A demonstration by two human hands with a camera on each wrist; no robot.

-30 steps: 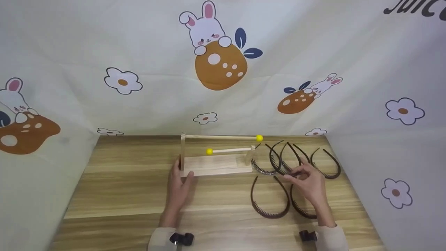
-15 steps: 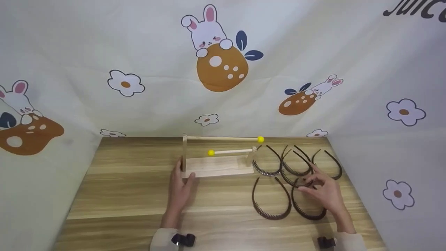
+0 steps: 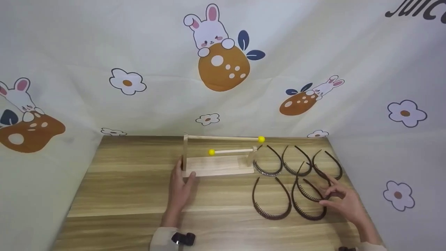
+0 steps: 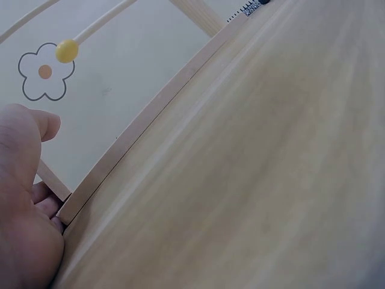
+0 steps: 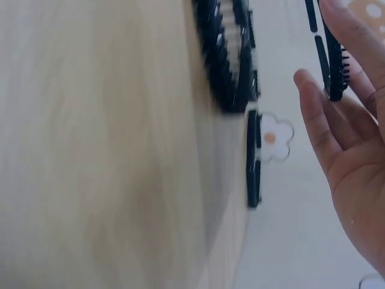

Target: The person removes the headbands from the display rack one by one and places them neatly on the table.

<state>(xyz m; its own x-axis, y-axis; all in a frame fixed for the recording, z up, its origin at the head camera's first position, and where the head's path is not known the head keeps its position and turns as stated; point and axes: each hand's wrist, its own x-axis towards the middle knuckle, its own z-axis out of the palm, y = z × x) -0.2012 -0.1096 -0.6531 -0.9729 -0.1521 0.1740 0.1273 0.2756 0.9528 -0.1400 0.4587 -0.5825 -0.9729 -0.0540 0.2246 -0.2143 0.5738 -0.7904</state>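
My left hand (image 3: 180, 188) grips the left end of a pale wooden stand (image 3: 212, 168), thumb in front and fingers behind the post. Two rods tipped with yellow balls (image 3: 261, 139) reach sideways from its posts, with nothing hung on them. My right hand (image 3: 343, 204) pinches a dark toothed headband (image 3: 307, 192) by one side. This headband hangs raised over another headband (image 3: 310, 218) in the front row. Seen from the right wrist, the held headband (image 5: 334, 66) sits between thumb and fingers, partly cut off by the frame.
Three headbands lie in the back row: one (image 3: 271, 173) close to the stand, a middle one (image 3: 297, 173) and one at the right (image 3: 338, 165). Another headband (image 3: 272, 217) lies front left of them. A printed cloth (image 3: 160, 104) walls the wood-grain table (image 3: 132, 195).
My right hand has carried the headband rightward and toward the front, away from the stand and the back row. My left hand has stayed at the stand.
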